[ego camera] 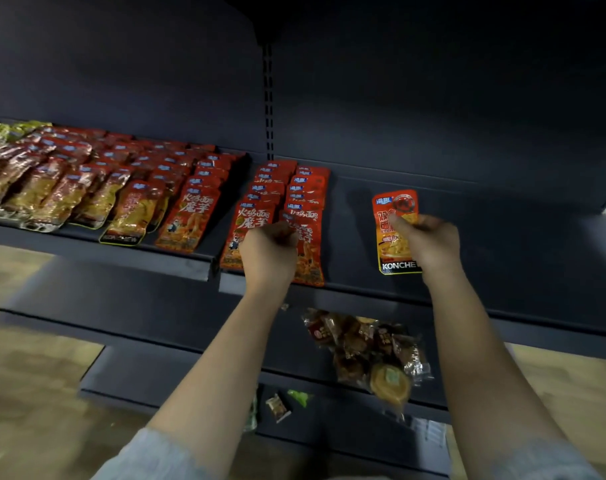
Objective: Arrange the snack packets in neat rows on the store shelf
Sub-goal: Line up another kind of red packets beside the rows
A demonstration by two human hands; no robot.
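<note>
Two rows of red snack packets (280, 209) lie overlapped on the dark shelf (502, 244). Left hand (268, 252), fingers curled, grips the front packet of the nearer row. Beside those rows, right hand (429, 242) pinches an orange packet (395, 233) (marked KONCHE) flat on the shelf.

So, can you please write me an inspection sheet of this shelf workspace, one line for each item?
Surface: dark store shelf, bare at right.
Job's things: red packets in two overlapping rows; more rows at left; orange packet apart at right.
Clutter: loose wrapped snacks on lower shelf; small pieces below.
Grips: left hand curled on front red packets; right hand pinches orange packet.
Cables: nothing seen.
Surroundings: slotted upright, wooden floor.
</note>
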